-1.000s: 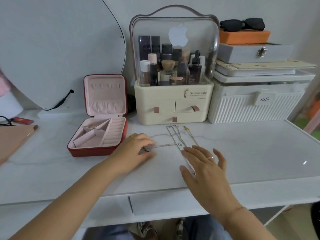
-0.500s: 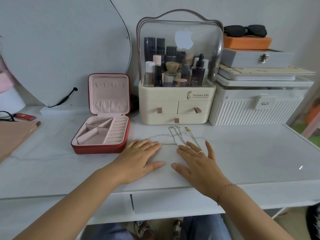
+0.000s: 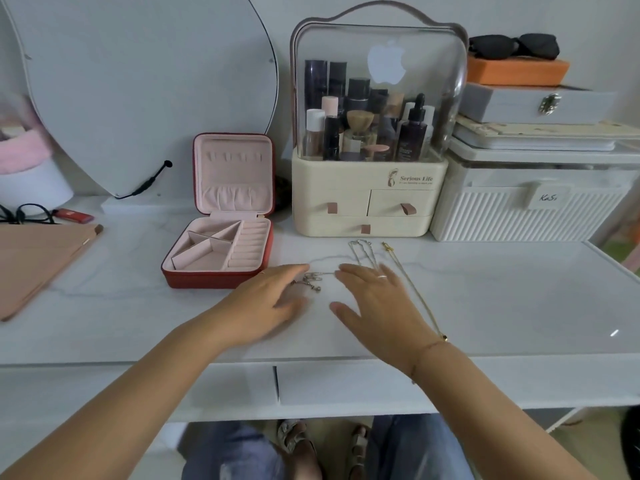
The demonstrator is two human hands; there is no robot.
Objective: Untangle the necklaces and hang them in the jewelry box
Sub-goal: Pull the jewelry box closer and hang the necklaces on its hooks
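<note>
A red jewelry box point(image 3: 221, 271) with pink lining stands open on the white table, its lid upright with a row of hooks. Thin silver necklaces point(image 3: 362, 252) lie stretched toward the cosmetics case, and a gold necklace point(image 3: 412, 289) runs diagonally to the right of them. A small bunch of clasps and pendants point(image 3: 311, 282) lies between my hands. My left hand point(image 3: 266, 303) rests flat just left of that bunch, fingers relaxed. With its fingers spread, my right hand point(image 3: 377, 303) lies over the silver chains and hides their lower part.
A cream cosmetics organiser point(image 3: 370, 202) with a clear dome stands behind the necklaces. White storage boxes point(image 3: 526, 209) are stacked at the right. A round mirror point(image 3: 149, 91) leans at the back left. A pink folder point(image 3: 38, 258) lies at the left edge.
Both hands have shifted a little; the left hand drew back to the left, uncovering the bunch of clasps between the hands. The gold chain now shows right of my right hand.
</note>
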